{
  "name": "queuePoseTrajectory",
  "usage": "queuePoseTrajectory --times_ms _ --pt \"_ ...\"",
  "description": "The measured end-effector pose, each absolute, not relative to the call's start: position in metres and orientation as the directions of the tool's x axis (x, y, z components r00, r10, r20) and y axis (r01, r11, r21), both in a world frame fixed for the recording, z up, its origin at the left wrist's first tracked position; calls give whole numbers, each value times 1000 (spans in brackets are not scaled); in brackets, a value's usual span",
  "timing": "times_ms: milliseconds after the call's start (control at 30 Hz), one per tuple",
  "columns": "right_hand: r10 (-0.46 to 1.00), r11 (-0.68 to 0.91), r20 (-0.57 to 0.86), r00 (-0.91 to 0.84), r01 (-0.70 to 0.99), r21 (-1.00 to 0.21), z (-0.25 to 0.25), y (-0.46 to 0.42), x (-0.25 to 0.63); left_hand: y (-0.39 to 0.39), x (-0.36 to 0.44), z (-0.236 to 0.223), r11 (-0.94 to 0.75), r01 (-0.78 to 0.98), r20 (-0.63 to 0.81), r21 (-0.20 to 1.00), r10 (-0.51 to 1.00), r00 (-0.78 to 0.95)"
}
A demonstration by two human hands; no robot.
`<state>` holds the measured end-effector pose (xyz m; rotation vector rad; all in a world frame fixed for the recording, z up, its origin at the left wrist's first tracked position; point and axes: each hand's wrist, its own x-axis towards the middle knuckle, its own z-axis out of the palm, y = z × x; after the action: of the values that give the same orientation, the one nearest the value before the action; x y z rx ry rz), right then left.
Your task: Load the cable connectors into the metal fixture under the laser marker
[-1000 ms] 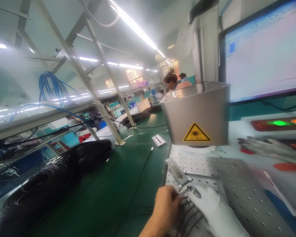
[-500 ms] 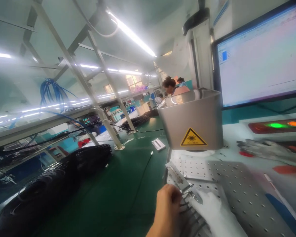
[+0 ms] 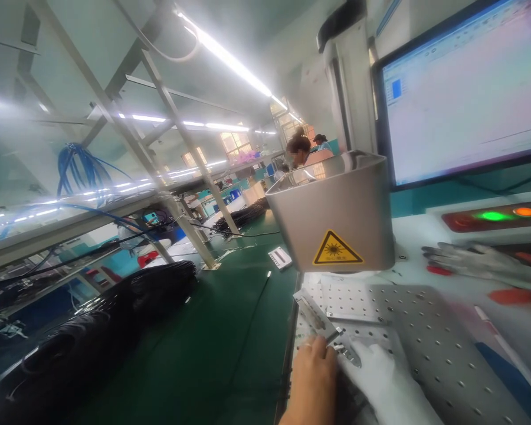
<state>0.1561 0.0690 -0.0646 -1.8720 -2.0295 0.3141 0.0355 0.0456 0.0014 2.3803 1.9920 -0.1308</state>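
Observation:
My bare left hand (image 3: 314, 375) bends its fingers over the near end of a slim metal fixture (image 3: 312, 313), and whatever lies under the fingertips is hidden. Beside it, my right hand (image 3: 380, 378) wears a white glove. Its fingers close on a bunch of dark cables, whose small metal connectors (image 3: 348, 354) poke out by the thumb. Most of the cable length is covered by the hands. The fixture lies aslant on a perforated metal plate (image 3: 425, 330).
A steel housing (image 3: 331, 218) with a laser warning sign stands behind the plate, with a monitor (image 3: 464, 94) to the right. Black cable coils (image 3: 92, 330) lie on the green bench (image 3: 221, 354). A grey glove (image 3: 478, 262) and a pen (image 3: 504, 342) are at right. People sit farther back.
My left hand has shifted right and forward onto the fixture's near end, covering cables that showed between the hands. My right hand stays nearly in place. The view has swung slightly.

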Motion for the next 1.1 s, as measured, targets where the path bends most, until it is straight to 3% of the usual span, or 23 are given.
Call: queuePoseTrajectory --times_ms 100,167,267,400,533,800,1033,1100 --pt "981 166 159 -113 911 -378 -69 70 157 46 39 6 -257 959 -155 -120 959 238" --pt "973 206 174 -151 909 -362 -73 71 159 46 40 9 -255 959 -198 -120 953 229" --pt "948 298 204 -245 908 -294 -77 71 162 45 38 16 -163 987 -202 2 966 161" --pt "858 485 267 -439 864 -139 -77 72 169 46 33 25 90 984 -203 156 978 -57" --pt "853 490 274 -444 863 -123 -80 75 172 47 33 22 139 966 -203 218 975 -95" --pt "889 408 315 -334 889 -210 -90 76 169 42 45 24 27 994 -241 108 971 0" --pt "753 545 377 -539 832 101 -75 70 170 44 39 26 149 968 -252 200 963 -96" --pt "766 534 377 -521 842 77 -75 71 169 47 34 27 191 959 -269 211 954 -131"
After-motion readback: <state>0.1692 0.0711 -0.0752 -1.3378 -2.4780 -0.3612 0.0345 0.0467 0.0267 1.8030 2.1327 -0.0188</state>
